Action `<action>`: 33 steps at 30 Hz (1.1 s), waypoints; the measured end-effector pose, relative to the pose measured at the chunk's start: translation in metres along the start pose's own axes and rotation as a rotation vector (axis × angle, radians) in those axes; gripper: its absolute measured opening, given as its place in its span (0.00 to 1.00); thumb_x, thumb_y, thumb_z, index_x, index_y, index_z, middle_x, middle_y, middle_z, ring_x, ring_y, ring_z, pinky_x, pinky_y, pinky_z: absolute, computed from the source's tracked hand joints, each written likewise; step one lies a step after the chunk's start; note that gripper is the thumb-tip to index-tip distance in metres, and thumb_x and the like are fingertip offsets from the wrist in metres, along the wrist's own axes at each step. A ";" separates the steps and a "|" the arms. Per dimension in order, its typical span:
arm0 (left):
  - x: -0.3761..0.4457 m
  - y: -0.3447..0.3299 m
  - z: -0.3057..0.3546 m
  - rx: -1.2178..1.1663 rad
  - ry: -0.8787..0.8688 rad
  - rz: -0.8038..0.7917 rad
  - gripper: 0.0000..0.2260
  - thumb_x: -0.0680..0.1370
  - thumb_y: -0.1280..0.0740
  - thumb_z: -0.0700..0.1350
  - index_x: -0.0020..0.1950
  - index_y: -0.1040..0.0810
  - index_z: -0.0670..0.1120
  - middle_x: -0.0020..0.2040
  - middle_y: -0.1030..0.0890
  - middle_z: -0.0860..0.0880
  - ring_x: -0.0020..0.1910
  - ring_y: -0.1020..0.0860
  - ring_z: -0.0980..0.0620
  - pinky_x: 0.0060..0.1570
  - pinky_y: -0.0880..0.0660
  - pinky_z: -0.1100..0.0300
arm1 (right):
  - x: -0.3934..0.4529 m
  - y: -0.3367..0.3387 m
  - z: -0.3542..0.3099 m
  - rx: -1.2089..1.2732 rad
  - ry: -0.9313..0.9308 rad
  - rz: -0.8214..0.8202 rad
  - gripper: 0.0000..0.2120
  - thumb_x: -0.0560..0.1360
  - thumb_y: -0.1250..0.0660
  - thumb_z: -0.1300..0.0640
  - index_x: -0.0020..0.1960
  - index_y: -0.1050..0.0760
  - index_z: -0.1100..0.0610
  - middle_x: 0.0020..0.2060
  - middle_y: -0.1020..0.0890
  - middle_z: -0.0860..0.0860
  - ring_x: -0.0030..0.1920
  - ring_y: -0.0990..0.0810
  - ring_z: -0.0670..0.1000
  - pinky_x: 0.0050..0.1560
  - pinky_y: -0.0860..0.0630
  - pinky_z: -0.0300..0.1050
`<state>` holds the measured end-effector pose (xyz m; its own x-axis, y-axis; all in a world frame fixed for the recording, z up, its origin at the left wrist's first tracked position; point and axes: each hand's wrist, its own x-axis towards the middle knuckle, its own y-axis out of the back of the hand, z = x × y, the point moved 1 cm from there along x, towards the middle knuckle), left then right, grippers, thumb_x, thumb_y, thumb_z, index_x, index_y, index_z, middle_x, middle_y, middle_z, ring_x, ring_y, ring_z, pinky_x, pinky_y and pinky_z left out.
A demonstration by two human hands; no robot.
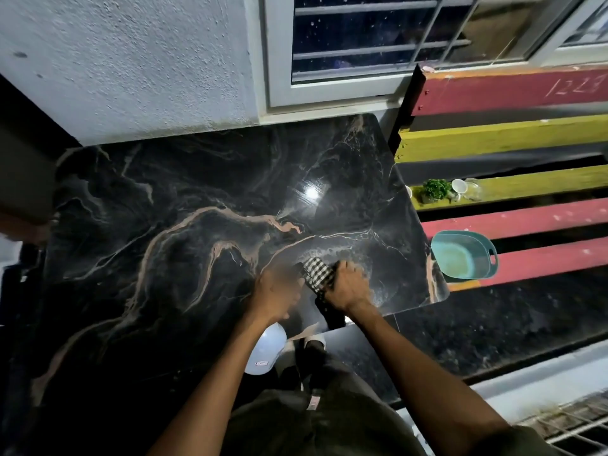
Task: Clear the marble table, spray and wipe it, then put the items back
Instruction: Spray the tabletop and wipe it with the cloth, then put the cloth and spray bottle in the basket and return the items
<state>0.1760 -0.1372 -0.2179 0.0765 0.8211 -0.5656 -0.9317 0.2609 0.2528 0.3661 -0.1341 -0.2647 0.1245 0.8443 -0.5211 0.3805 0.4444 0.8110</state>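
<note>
Presently, the black marble table [171, 225], veined in pale pink and white, carries nothing on its top except a black-and-white checked cloth [317, 273] at the near right part of the slab. The right hand [348, 286] is clenched over the right end of that cloth, pressing it to the stone. The left hand [278, 291] sits just beside the cloth's left end; it is motion-blurred, so I cannot tell whether it grips the cloth or merely lies against it. A hazy wet sheen shows on the marble around the cloth, and a bright lamp reflection lies further back on the surface. A white spray bottle [265, 352] appears below the left forearm, at the table's near edge; what supports it cannot be made out. To the right of the table stands a slatted bench [526, 139] painted in red and yellow strips. On it rest a teal plastic basin [462, 255] on the near red slats, and, further back on a yellow slat, a small green plant [434, 189], a white cup [459, 185] lying tipped, and a clear glass [473, 189] just beside the cup. Behind the table are a rough white wall and a barred window [378, 37].
</note>
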 end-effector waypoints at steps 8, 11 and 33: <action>-0.015 -0.032 0.007 -0.011 0.006 -0.060 0.06 0.78 0.30 0.43 0.44 0.19 0.42 0.31 0.19 0.46 0.30 0.24 0.52 0.23 0.28 0.61 | -0.042 -0.011 0.028 0.146 -0.097 0.013 0.19 0.75 0.33 0.51 0.62 0.27 0.58 0.60 0.21 0.58 0.59 0.21 0.60 0.57 0.24 0.51; -0.019 -0.051 0.016 -0.028 0.000 -0.097 0.06 0.78 0.30 0.43 0.43 0.18 0.43 0.31 0.20 0.46 0.29 0.25 0.51 0.24 0.30 0.61 | -0.064 -0.008 0.066 0.325 -0.198 0.070 0.14 0.75 0.32 0.54 0.58 0.27 0.58 0.55 0.17 0.59 0.56 0.19 0.61 0.49 0.27 0.47; -0.054 -0.400 0.138 0.246 -0.387 -0.281 0.13 0.75 0.29 0.46 0.31 0.26 0.47 0.26 0.23 0.49 0.26 0.24 0.48 0.30 0.23 0.51 | -0.124 0.085 0.395 1.266 -0.572 0.382 0.14 0.65 0.21 0.66 0.43 0.24 0.57 0.42 0.14 0.57 0.40 0.17 0.53 0.46 0.17 0.53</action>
<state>0.5939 -0.2160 -0.1797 0.4794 0.8174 -0.3193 -0.7491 0.5707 0.3362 0.7454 -0.3194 -0.2363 0.6311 0.4799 -0.6094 0.7452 -0.5933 0.3045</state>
